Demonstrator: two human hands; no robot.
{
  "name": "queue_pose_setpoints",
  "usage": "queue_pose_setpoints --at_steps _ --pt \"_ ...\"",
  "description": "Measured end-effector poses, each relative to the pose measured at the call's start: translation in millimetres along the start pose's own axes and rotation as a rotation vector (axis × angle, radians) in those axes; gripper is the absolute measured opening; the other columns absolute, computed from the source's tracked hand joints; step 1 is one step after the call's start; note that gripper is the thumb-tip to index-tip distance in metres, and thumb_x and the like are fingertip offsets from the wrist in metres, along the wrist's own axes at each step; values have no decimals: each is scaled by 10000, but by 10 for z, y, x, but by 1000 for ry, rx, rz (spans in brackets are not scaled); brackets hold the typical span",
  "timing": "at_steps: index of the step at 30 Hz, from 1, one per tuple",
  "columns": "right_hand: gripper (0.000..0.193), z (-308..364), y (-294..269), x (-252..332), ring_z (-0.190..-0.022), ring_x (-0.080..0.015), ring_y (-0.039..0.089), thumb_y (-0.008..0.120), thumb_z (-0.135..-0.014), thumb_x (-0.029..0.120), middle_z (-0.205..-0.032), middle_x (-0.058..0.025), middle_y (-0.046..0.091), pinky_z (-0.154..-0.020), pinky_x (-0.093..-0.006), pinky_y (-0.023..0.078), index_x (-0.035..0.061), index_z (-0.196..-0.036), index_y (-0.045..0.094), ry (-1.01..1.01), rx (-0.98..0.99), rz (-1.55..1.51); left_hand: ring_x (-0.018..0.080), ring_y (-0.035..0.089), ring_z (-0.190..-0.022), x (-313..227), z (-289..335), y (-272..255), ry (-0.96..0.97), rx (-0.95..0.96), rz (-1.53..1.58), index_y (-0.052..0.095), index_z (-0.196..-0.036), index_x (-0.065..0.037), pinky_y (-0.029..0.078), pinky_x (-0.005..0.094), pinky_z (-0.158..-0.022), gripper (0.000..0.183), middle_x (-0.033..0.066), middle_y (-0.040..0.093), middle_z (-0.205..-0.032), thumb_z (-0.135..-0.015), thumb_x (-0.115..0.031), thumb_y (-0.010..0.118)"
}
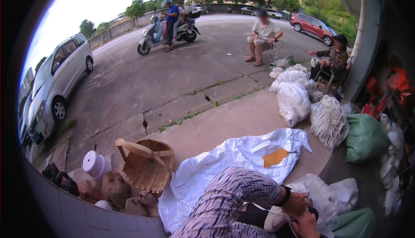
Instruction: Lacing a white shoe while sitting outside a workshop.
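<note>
- Cord, thin and white, five o'clock.
- White sack, spread wrinkled, five o'clock.
- Basket, half past seven.
- Left hand and right hand, five o'clock, together at the cord; cannot tell if clamped.

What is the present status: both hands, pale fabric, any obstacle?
Left hand and right hand close together, exact grip unclear. Pale fabric beside them, partly hidden. White sheeting farther out, not blocking.
</note>
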State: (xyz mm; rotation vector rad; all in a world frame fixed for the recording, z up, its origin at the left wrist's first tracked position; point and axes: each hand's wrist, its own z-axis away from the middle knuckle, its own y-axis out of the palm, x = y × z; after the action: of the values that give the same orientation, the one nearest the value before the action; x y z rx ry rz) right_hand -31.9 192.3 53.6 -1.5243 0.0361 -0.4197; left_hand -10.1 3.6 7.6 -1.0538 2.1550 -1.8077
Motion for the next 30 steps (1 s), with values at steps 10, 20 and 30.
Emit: queue_pose_setpoints --at_steps 10,20,30 --pt "268 -2 14 -105 -911 -358 532 662 -688 116 -1010 -165 554 -717 -453 419 92 -953 627 -84 -46 -156 249 565 -970 -189 -115 46 -226 266 280 649 -857 -123 469 392 -724 166 39 631 -896 -757 -244 596" --pt "197 89 124 -175 -870 -301 544 661 -684 116 -921 -101 567 -740 -406 394 102 -877 628 -145 -158 -120 327 623 -700 31 -254 202 -796 -323 1228 625 -784 28 479 402 -611 239 175 643 -736 -776 -193 535" --pt "163 235 253 -203 -843 -315 515 649 -714 146 -941 -123 563 -726 -422 389 103 -871 636 -125 -268 -59 286 660 -743 -127 -305 155 -814 277 1145 676 -788 -5 523 398 -624 305 164 655 -761 -730 -301 626"
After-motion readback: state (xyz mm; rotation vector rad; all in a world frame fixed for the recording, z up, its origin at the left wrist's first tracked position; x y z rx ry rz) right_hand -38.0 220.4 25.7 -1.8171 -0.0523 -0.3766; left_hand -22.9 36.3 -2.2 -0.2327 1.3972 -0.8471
